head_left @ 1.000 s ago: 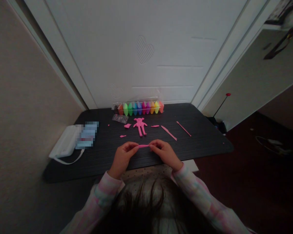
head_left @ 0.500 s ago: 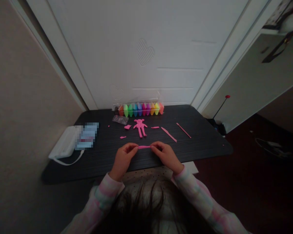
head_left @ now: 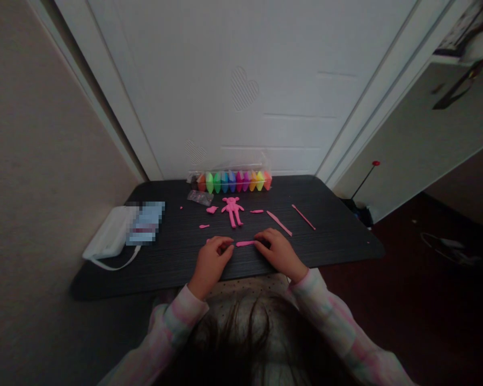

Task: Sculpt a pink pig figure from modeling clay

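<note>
Right hand [head_left: 280, 255] pinches the strip [head_left: 244, 244]; left hand [head_left: 210, 264], loosely curled, looks empty: one hard squeeze could flatten that end!

Pixelated item [head_left: 146, 222] near the bench's [head_left: 330, 246] left edge: markings illegible. Pink clay strip [head_left: 244, 244]: right tip concealed at right hand [head_left: 280, 254]. Speck [head_left: 367, 242], front right corner: too small to identify.
</note>
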Tool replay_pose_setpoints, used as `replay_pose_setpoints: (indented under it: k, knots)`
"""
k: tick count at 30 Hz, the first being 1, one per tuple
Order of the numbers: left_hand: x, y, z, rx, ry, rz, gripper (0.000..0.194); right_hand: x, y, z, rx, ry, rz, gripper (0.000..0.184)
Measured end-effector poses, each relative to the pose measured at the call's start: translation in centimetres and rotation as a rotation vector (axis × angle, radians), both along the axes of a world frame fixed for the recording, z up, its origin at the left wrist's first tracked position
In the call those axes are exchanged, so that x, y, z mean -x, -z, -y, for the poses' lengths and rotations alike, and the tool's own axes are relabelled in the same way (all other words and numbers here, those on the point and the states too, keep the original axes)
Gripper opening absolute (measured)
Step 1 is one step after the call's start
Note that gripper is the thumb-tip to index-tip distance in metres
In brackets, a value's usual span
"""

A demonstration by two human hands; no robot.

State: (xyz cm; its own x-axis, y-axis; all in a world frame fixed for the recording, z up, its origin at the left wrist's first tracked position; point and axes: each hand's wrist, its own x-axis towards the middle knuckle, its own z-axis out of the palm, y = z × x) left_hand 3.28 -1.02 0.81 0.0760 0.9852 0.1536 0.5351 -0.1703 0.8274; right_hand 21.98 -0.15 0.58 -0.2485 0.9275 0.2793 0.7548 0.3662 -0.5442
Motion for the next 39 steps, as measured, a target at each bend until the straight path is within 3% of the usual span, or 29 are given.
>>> replay_pose_setpoints:
  k: [7, 18, 24, 31, 36, 39]
  knots:
    - [-0.8, 0.8, -0.1, -0.204, 0.108, -0.303, 0.023, -1.0, 0.6, -0.1, -0.003, -0.05, -0.035, 0.015]
    - [-1.2, 0.7, -0.5, -0.204, 0.115, -0.326, 0.019, -0.7, 0.2, -0.6, -0.018, -0.067, -0.029, 0.014]
    - [-0.9, 0.3, -0.3, -0.148, 0.064, -0.233, 0.019, -0.9, -1.0, -4.2, -0.143, 0.155, 0.252, 0.02]
    - [-0.8, -0.2, 0.1, -0.147, 0.06, -0.204, 0.018, -0.2, -1.1, -7.8, -0.122, 0.143, 0.436, 0.022]
    - [-0.7, -0.3, 0.2, -0.144, 0.056, -0.175, 0.018, -0.3, -1.8, -5.8, -0.124, 0.1, 0.369, 0.02]
    - [-0.5, -0.1, 0.1, -0.15, 0.037, -0.136, 0.02, 0.1, -2.1, -3.3, -0.108, -0.066, 0.275, 0.017]
